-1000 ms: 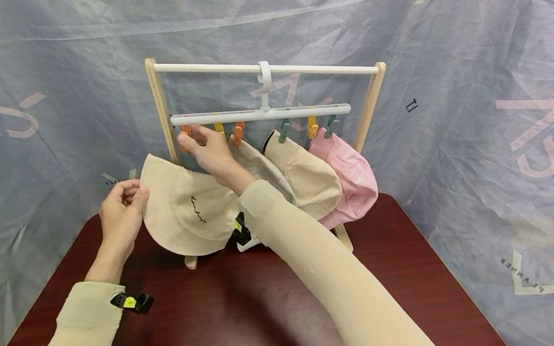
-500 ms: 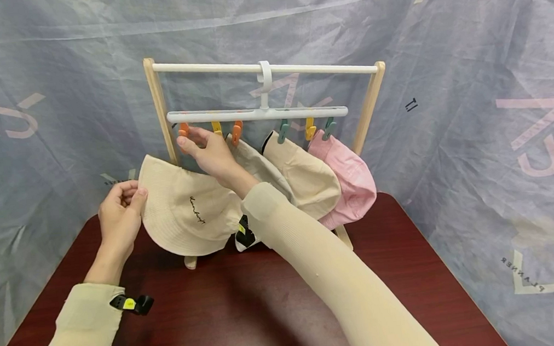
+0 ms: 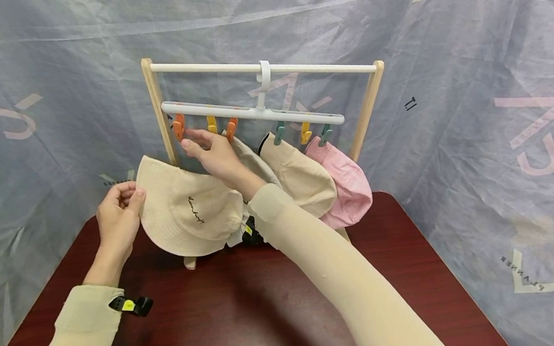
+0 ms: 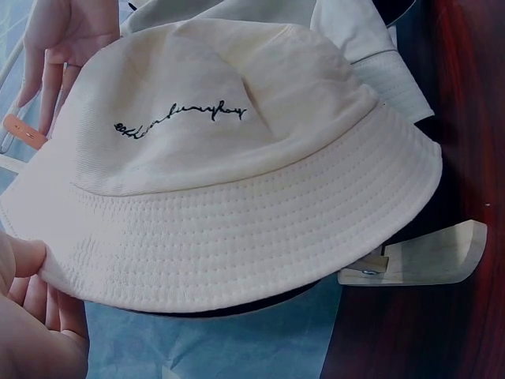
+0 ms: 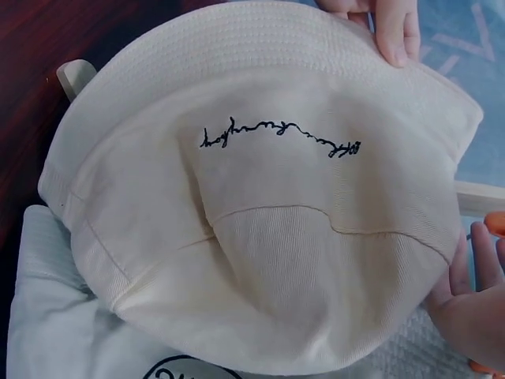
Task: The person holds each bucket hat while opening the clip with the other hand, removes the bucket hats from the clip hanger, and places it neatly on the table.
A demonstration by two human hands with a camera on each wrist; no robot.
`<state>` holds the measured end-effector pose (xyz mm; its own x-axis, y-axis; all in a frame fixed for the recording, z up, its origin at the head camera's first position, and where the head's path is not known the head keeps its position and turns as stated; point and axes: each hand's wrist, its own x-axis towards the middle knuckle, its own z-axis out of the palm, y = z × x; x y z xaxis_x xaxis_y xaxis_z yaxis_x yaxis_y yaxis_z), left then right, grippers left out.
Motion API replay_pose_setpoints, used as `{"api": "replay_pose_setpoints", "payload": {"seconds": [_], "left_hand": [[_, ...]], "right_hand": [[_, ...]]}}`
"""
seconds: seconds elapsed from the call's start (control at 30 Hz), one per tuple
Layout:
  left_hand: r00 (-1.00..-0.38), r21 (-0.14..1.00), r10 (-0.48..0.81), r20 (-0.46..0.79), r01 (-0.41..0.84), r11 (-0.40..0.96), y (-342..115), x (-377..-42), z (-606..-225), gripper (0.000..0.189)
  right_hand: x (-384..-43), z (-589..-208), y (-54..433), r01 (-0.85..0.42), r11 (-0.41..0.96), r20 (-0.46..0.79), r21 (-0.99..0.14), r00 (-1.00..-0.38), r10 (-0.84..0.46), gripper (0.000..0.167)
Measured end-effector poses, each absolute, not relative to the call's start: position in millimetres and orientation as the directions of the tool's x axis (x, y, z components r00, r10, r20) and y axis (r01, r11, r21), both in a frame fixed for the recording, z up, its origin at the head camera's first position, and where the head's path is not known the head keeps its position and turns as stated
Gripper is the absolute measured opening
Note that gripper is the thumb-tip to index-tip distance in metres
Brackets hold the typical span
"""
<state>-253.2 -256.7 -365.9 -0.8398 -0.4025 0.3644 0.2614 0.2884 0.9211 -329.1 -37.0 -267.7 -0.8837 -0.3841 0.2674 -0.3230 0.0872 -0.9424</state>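
Note:
A cream bucket hat (image 3: 193, 208) with dark script stitching hangs sideways on the left in the head view. My left hand (image 3: 119, 217) pinches its brim between thumb and fingers; the left wrist view shows the thumb on top of the brim (image 4: 197, 245). My right hand (image 3: 218, 156) is above the crown with its fingers extended and nothing between them. Its fingertips lie just right of the leftmost orange clip (image 3: 179, 127), which hangs from the white hanger (image 3: 247, 111). In the right wrist view the right fingers (image 5: 483, 257) are beside the hat's edge.
A wooden rack with a white rod (image 3: 198, 66) carries the hanger, which tilts up at its left. Grey (image 3: 256, 161), beige (image 3: 302, 176) and pink (image 3: 344, 181) hats hang from it on coloured clips. A dark red table (image 3: 196, 323) lies below, with grey cloth behind.
My right hand has drawn down and right from the leftmost orange clip, letting it go. The hanger's left end has risen and its right end dipped. My left hand keeps hold of the brim.

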Motion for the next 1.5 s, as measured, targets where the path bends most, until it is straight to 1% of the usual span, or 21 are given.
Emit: {"api": "replay_pose_setpoints", "payload": {"seconds": [0.27, 0.57, 0.77, 0.93, 1.5], "left_hand": [[-0.837, 0.924, -0.407, 0.365, 0.270, 0.271, -257, -255, -367, 0.013], [-0.847, 0.940, -0.416, 0.329, 0.253, 0.228, -256, -256, -368, 0.014], [-0.850, 0.943, -0.415, 0.325, 0.261, 0.204, -255, -254, -367, 0.013], [-0.846, 0.938, -0.409, 0.341, 0.281, 0.201, -254, -254, -369, 0.012], [-0.814, 0.903, -0.403, 0.419, 0.328, 0.275, -252, -249, -372, 0.016]], "right_hand": [[-322, -262, -25, -0.298, 0.124, 0.224, -0.947, -0.884, -0.411, 0.048], [-316, -264, 2, -0.370, 0.181, 0.264, -0.911, -0.862, -0.433, 0.050], [-312, -271, 18, -0.357, 0.122, 0.280, -0.926, -0.868, -0.411, 0.044], [-309, -277, 28, -0.358, 0.078, 0.303, -0.931, -0.873, -0.382, 0.045], [-297, -298, 59, -0.418, 0.024, 0.387, -0.908, -0.860, -0.333, 0.043]]}}
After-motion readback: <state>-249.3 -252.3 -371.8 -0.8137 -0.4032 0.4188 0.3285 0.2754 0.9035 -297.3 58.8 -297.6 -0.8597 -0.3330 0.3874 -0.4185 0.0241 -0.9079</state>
